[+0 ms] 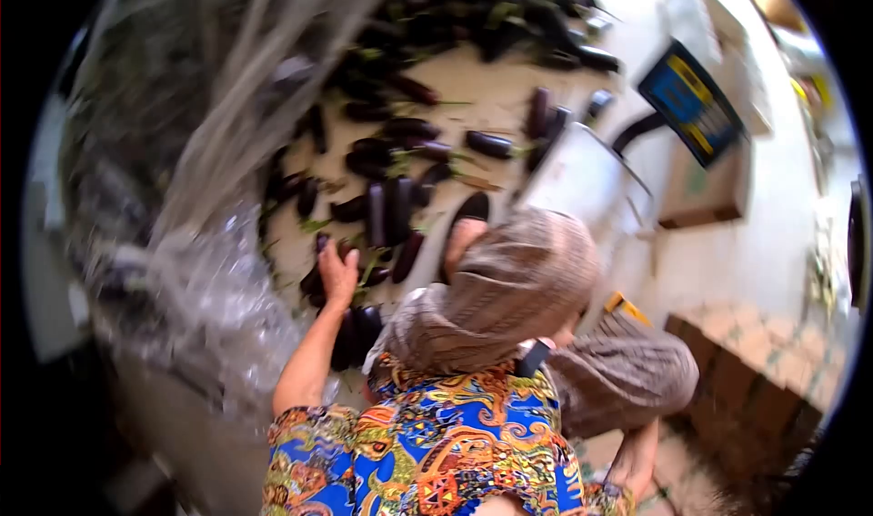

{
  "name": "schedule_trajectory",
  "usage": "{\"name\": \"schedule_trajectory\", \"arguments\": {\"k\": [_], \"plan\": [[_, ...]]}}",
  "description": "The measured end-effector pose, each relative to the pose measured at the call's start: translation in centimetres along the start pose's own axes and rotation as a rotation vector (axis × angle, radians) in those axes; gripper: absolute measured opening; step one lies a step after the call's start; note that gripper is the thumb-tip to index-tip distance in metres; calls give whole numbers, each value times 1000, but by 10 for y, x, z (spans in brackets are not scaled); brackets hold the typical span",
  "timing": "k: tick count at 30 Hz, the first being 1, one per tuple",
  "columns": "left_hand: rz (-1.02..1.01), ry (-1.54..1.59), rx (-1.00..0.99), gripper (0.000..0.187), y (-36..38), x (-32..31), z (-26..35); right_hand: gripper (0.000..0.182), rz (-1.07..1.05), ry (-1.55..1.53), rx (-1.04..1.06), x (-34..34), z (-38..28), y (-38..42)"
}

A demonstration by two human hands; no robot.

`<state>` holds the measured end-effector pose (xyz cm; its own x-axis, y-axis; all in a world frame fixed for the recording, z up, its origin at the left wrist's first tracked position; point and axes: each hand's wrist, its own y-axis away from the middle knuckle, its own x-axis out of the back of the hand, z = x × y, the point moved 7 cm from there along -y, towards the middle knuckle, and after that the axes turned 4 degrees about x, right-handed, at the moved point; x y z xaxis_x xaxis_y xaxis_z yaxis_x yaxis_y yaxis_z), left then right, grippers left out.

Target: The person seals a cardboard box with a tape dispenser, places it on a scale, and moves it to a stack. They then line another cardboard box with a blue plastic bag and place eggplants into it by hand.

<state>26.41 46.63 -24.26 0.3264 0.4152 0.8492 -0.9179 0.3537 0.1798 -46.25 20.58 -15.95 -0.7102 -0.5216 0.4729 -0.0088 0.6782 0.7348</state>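
Observation:
Dark purple eggplants with green stems lie scattered over the pale floor. Down among the nearest ones reaches my left hand, its thumb and fingers curled around an eggplant. A few more eggplants lie side by side just below that hand, close to my knee. My right arm hangs low on the right beside my bent leg, and the hand at its end is hidden behind the leg.
Clear plastic sheeting covers a large pile on the left. A scale with a metal platform and a blue-yellow display stands ahead right. Cardboard boxes stand behind it, and a brown carton is at the lower right.

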Motion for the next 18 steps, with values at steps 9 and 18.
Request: {"name": "schedule_trajectory", "arguments": {"k": [9, 18], "plan": [[-145, -24, -230, 50, -29, -29, 97, 35, 297, 67, 322, 59, -107, -11], [-130, 15, -334, 43, -28, -39, 129, 51, 497, -409, 510, 177, -296, -90]]}}
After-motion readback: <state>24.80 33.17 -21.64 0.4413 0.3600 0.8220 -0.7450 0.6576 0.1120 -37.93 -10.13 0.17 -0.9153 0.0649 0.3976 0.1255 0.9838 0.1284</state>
